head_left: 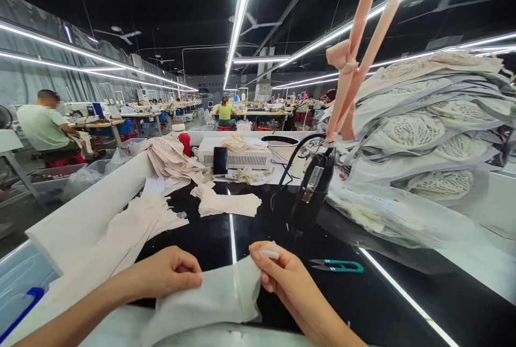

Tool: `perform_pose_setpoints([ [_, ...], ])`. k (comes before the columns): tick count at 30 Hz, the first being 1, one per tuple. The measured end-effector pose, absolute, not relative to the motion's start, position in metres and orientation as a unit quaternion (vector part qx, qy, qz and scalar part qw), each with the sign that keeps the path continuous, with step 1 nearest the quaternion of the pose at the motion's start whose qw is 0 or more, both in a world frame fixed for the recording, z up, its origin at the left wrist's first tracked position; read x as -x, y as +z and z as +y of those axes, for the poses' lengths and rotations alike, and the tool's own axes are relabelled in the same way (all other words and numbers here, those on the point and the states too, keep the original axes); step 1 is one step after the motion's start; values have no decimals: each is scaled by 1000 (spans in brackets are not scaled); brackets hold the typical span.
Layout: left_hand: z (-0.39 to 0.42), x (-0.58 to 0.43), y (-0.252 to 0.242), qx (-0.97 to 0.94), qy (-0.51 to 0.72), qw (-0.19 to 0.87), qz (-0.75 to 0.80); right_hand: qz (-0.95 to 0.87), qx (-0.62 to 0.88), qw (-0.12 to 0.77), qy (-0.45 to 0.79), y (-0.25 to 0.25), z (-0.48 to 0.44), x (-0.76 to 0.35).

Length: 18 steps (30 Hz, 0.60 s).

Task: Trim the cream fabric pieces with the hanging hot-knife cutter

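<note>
One piece of pale cloth (209,296), held between the two hands over the near edge of a glossy black tabletop (363,309). Left hand (171,272): fingers curled in, thumb pressed on the cloth's upper edge, gripping it. Right hand (282,272): thumb and forefinger pinched together on the upper right corner, a short white strip showing between them; other fingers loosely bent. A seam-like line crosses the cloth near the right hand.

Just right of the right hand: teal-handled snips (344,266), blades toward the hand. Beyond the right hand: black tool (314,191) with a cord; its silver plate bears lettering, not legible. Pink straps (347,89) hang above it. Beyond the gap between the hands: small stack of cream pieces (229,204); farther, a dark phone (220,160) against a white vented box (252,160). Beyond the left forearm: long cream pile (124,231). Far right of the hands: tall heap of lace-patterned pieces (427,127). Far wall sign (215,87): writing too small to read.
</note>
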State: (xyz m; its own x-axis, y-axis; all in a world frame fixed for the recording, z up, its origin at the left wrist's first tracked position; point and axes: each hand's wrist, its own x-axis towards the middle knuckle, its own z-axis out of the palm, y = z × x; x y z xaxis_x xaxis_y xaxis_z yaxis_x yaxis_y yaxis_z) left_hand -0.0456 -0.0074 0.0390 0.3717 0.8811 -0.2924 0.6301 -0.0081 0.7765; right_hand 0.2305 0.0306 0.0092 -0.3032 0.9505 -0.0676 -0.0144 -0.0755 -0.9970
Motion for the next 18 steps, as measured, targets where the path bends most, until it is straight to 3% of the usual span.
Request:
perform_pose_setpoints([
  [11,17,59,34,-768,136,98,617,-798,476,298,217,17,67,-210],
  [18,2,31,9,-921,163,-17,352,-864,434,242,75,14,52,-211],
])
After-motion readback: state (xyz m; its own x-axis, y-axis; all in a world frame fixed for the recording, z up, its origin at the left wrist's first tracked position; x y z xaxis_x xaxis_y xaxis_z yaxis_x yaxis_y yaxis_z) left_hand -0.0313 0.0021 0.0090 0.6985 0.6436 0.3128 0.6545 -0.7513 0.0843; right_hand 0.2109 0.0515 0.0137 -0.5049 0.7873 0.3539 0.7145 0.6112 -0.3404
